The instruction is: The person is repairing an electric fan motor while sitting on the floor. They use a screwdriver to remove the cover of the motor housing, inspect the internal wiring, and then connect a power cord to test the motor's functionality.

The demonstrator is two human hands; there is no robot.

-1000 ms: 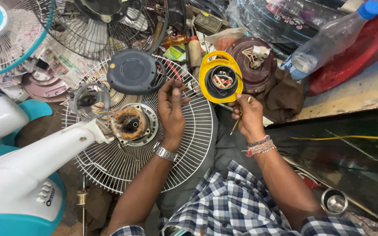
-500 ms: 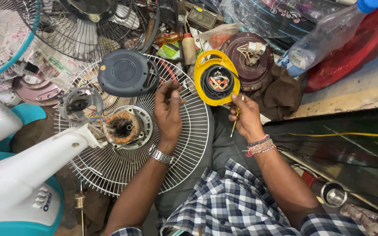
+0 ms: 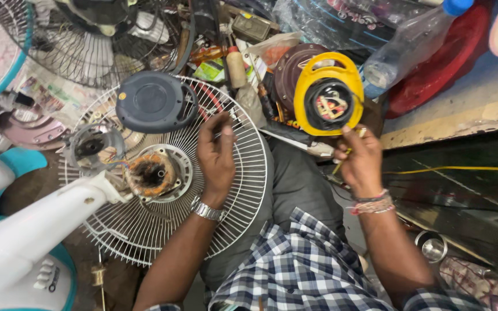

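Resting on the white round wire fan guard [image 3: 145, 230], the left hand [image 3: 215, 155] lies fingers curled, fingertips pinched near the guard's upper rim; whether it holds anything I cannot tell. Right hand [image 3: 361, 161] keeps a closed grip on a thin yellow-handled tool [image 3: 341, 164], thumb touching the lower edge of the yellow plastic ring-shaped housing [image 3: 327, 95] with wires inside. Rusty round fan motor [image 3: 151, 173] sits at the guard's centre, just beside the left hand. Dark grey round motor cover [image 3: 151, 101] lies on the guard's upper edge. Clear plastic bottle with blue cap [image 3: 410, 43] lies beyond the housing.
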